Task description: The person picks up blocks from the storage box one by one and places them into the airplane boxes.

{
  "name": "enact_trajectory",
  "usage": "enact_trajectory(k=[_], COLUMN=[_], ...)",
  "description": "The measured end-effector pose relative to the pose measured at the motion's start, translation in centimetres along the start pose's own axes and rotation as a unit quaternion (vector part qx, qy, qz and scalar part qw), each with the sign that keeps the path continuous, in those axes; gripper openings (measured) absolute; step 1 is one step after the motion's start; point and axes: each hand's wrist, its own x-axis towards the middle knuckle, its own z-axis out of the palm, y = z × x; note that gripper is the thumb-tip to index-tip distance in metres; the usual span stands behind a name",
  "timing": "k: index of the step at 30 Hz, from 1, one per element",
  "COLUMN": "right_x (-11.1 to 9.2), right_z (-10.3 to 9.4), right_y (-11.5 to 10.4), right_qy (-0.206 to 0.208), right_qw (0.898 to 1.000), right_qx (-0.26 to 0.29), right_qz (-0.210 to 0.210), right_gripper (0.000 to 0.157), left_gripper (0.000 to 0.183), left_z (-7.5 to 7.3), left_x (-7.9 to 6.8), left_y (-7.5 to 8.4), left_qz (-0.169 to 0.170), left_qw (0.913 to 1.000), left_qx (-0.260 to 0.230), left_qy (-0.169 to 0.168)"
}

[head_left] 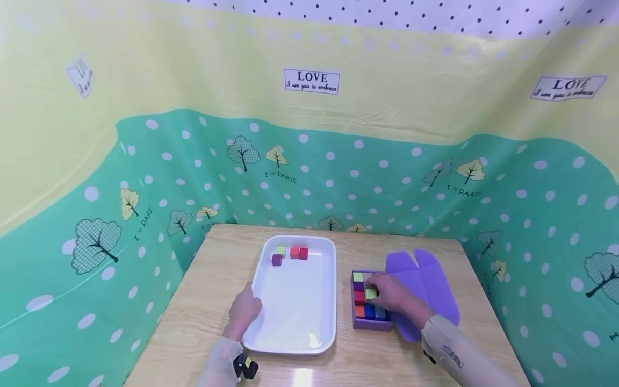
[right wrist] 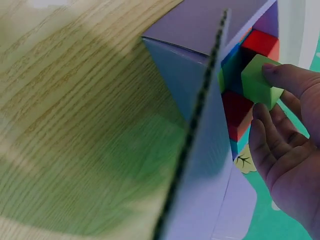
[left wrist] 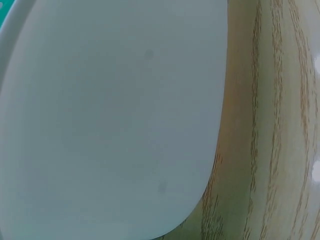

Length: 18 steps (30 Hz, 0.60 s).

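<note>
My right hand (head_left: 393, 293) pinches a light green cube (right wrist: 257, 80) between thumb and fingers, at the top of an open purple box (head_left: 371, 324). Packed in that box are several coloured cubes, among them a red cube (head_left: 359, 297), an orange cube (head_left: 360, 312) and a dark blue cube (head_left: 369, 312); the hand hides part of them. At the left, my left hand (head_left: 244, 310) grips the side rim of a white tray (head_left: 295, 322). Near the tray's far end lie a green cube (head_left: 281, 250), a purple cube (head_left: 276, 260), an orange cube (head_left: 294, 252) and a red cube (head_left: 303, 253).
The box's purple lid (head_left: 437, 285) is folded open to the right, under my right forearm. Tray and box stand side by side on a wooden table (head_left: 217, 252). A patterned cloth curtain (head_left: 309, 177) surrounds the table at the back and sides.
</note>
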Motion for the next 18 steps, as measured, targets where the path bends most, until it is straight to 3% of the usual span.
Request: enact_trajectory(k=[18], right_x=[0.5], right_z=[1.5], right_y=[0.3], right_qy=[-0.023], right_qw=[0.998], right_qx=[0.003], right_qz=[0.056], right_gripper=[0.029], left_gripper=[0.049], left_z=[-0.1], left_x=[0.3], left_y=[-0.2], left_qz=[0.002], left_qw=[0.9999], left_qx=[-0.011], left_qy=[-0.002])
